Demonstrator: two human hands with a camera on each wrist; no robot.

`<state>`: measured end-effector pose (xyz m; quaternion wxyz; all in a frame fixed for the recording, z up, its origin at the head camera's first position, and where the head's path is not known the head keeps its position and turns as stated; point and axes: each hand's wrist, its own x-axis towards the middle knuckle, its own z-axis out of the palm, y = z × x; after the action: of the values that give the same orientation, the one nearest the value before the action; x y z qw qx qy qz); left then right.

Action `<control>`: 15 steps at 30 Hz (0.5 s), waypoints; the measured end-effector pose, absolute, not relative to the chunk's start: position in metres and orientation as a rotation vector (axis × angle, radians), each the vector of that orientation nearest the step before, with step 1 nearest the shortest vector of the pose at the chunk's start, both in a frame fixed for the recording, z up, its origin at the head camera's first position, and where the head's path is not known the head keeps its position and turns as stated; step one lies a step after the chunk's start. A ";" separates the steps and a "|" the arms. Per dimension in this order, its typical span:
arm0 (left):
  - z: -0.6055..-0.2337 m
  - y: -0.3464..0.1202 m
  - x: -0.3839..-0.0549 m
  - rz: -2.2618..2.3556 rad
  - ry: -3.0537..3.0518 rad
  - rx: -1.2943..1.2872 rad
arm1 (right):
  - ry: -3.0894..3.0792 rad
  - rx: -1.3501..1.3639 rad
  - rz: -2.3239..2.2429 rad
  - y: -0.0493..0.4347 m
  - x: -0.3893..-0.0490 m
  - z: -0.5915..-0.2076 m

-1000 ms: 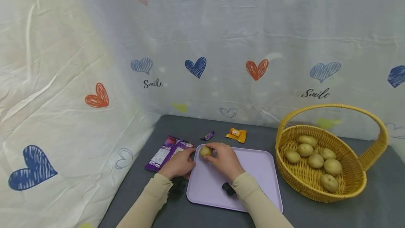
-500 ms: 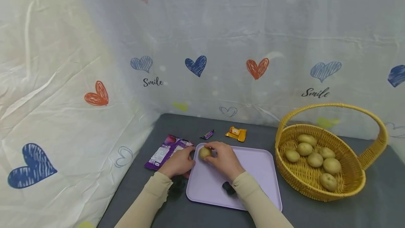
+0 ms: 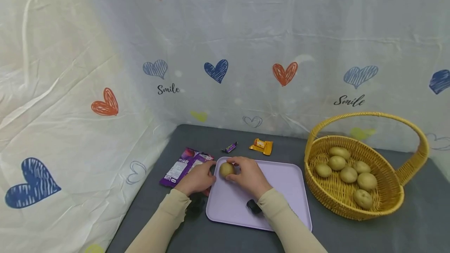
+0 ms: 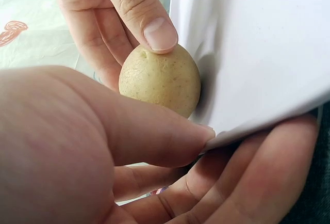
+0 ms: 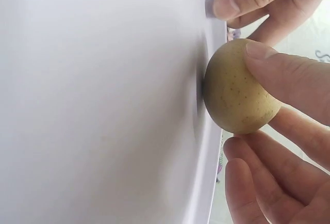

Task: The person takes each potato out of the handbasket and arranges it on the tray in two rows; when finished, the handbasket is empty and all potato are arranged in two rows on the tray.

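Note:
On the lilac tray (image 3: 277,182), near its far left corner, a small round potato (image 3: 226,170) is held by my right hand (image 3: 249,177). In the right wrist view the thumb lies on one side of the potato (image 5: 237,90) and the fingers on the other. My left hand (image 3: 197,178) pinches the tray's left rim, as the left wrist view shows: thumb on top of the edge, fingers (image 4: 273,167) curled underneath. The purple snack packet (image 3: 184,167) lies beside the left hand, partly covered by it.
At the right stands a yellow wicker basket (image 3: 355,210) with a tall handle, holding several potatoes (image 3: 348,175). Behind the tray lie a small purple wrapped candy (image 3: 230,147) and an orange packet (image 3: 261,146). A heart-print curtain (image 3: 246,42) hangs behind the dark table (image 3: 225,239).
Both hands keep their hold on the potato and the tray rim. The whole head view has shifted slightly, with things appearing a little higher in it.

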<state>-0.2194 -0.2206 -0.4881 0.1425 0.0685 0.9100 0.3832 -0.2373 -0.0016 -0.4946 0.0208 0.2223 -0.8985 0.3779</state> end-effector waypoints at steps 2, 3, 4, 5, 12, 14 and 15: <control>-0.488 -0.221 -0.220 1.102 2.626 0.194 | -2.784 0.689 1.183 -0.001 -0.237 -0.494; -0.488 -0.221 -0.220 1.102 2.626 0.192 | -2.782 0.691 1.186 -0.001 -0.237 -0.494; -0.488 -0.221 -0.220 1.102 2.626 0.190 | -2.782 0.692 1.187 -0.001 -0.237 -0.493; -0.488 -0.220 -0.220 1.103 2.625 0.190 | -2.781 0.695 1.190 -0.001 -0.236 -0.493; -0.488 -0.220 -0.220 1.101 2.620 0.187 | -2.776 0.701 1.198 -0.002 -0.236 -0.493; -0.488 -0.221 -0.219 1.104 2.616 0.187 | -2.776 0.698 1.206 -0.002 -0.235 -0.493; -0.488 -0.221 -0.219 1.107 2.614 0.187 | -2.776 0.697 1.212 -0.002 -0.235 -0.494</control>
<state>-0.2189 -0.2206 -0.4878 0.1477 0.0650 0.9088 0.3847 -0.2351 -0.0023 -0.4935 0.0167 0.2241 -0.8930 0.3900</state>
